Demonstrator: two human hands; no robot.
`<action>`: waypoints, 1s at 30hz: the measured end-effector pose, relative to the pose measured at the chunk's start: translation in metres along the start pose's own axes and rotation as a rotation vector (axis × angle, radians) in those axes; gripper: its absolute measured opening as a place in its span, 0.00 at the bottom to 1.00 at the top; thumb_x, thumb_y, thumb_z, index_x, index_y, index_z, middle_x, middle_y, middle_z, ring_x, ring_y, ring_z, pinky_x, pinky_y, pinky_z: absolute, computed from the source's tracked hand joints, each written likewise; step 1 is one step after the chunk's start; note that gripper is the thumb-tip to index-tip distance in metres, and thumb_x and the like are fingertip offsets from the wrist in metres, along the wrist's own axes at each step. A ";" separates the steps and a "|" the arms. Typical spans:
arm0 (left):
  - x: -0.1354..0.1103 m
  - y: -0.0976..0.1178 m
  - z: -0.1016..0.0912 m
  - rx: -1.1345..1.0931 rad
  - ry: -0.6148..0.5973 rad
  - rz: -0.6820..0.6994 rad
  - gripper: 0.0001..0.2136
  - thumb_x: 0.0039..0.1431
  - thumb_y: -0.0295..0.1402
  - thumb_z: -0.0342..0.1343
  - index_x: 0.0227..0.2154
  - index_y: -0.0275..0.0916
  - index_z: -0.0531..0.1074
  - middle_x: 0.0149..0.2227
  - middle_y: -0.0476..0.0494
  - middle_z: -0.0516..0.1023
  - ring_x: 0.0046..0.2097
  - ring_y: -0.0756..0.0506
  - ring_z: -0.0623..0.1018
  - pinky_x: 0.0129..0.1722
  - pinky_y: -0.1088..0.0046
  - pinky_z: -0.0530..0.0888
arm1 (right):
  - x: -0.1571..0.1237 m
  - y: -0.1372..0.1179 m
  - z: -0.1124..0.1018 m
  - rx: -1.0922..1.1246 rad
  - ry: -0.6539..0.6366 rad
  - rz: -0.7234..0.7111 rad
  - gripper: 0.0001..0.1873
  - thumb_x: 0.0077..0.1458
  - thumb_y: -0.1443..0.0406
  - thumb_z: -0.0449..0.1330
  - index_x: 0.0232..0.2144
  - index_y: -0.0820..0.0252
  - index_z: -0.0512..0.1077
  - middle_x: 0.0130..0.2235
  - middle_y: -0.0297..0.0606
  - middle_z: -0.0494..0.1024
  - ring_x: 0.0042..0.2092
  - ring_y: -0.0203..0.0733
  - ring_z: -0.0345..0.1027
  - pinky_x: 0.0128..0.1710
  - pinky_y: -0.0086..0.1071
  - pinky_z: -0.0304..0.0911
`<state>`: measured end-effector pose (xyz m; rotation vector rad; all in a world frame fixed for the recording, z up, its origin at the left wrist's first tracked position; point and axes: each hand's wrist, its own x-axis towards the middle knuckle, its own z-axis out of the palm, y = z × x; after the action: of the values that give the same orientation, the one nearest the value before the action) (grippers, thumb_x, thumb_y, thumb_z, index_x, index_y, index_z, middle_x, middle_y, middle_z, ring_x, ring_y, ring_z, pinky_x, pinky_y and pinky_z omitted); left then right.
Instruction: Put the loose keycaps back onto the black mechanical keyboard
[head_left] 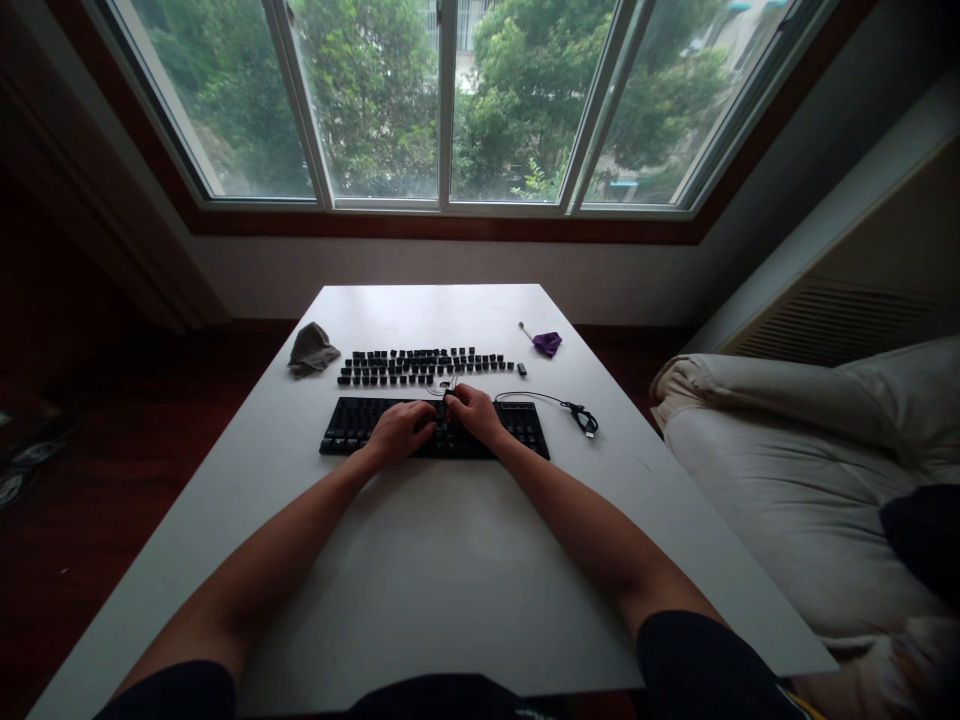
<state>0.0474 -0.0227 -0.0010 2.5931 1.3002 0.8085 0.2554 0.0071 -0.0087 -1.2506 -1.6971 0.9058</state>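
Four window panes (375, 110) fill the top of my view, with green trees behind the glass. Next in size I have the white table (450, 570), running from the person's body toward the wall below the window, and on the right a pale sofa (780, 490) with creased upholstery. Both forearms reach in over the table from dark sleeves (697, 645).

Under the hands I see the black keyboard (349, 425), lying flat across the middle of the table with its long side toward the person. The left hand (403, 430) is over its middle, fingers curled down at the keys; from here I cannot tell whether that grip holds anything. The right hand (471, 408) is just beside it, and its grip is narrow: thumb and fingertips are pinched on a small dark piece (448, 394) above the keyboard's middle, too small for me to name.

Beyond the keyboard I make out rows of loose black keycaps (427, 356) standing close together. A crumpled grey cloth (313, 351) lies to their left. A black cable (579, 412) leads from the keyboard's far side to a bundled coil on the right. Farther back I find a purple cloth (548, 345) with a thin stick (526, 331) beside it. Smallest of all, one keycap (522, 370) sits at the right end of the rows.
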 end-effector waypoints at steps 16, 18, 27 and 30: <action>0.000 0.001 -0.001 -0.013 0.041 -0.030 0.08 0.62 0.34 0.54 0.43 0.43 0.71 0.38 0.46 0.78 0.37 0.44 0.77 0.37 0.68 0.71 | -0.001 0.000 0.001 0.013 -0.027 -0.044 0.12 0.56 0.55 0.57 0.29 0.57 0.68 0.24 0.31 0.76 0.28 0.39 0.73 0.32 0.30 0.64; 0.000 0.001 0.000 -0.023 0.043 -0.031 0.07 0.63 0.32 0.53 0.43 0.43 0.71 0.38 0.46 0.79 0.37 0.44 0.77 0.37 0.68 0.71 | -0.002 -0.001 0.001 0.008 -0.026 -0.044 0.12 0.57 0.55 0.57 0.29 0.57 0.68 0.24 0.32 0.77 0.28 0.39 0.73 0.32 0.30 0.64; -0.001 0.004 -0.002 -0.046 0.004 0.034 0.09 0.60 0.30 0.54 0.43 0.43 0.72 0.38 0.46 0.77 0.37 0.44 0.76 0.39 0.68 0.71 | -0.002 -0.002 0.002 -0.004 -0.018 -0.019 0.12 0.56 0.55 0.57 0.29 0.57 0.69 0.24 0.32 0.77 0.28 0.39 0.72 0.33 0.31 0.65; -0.001 0.005 -0.004 -0.046 -0.018 0.058 0.11 0.57 0.31 0.58 0.43 0.44 0.72 0.39 0.45 0.76 0.38 0.44 0.76 0.40 0.68 0.72 | -0.003 -0.003 0.001 0.018 -0.016 -0.026 0.13 0.56 0.54 0.57 0.29 0.57 0.68 0.24 0.32 0.77 0.28 0.39 0.73 0.33 0.31 0.65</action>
<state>0.0481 -0.0274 0.0038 2.6069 1.1927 0.8128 0.2535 0.0038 -0.0071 -1.2095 -1.7108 0.9158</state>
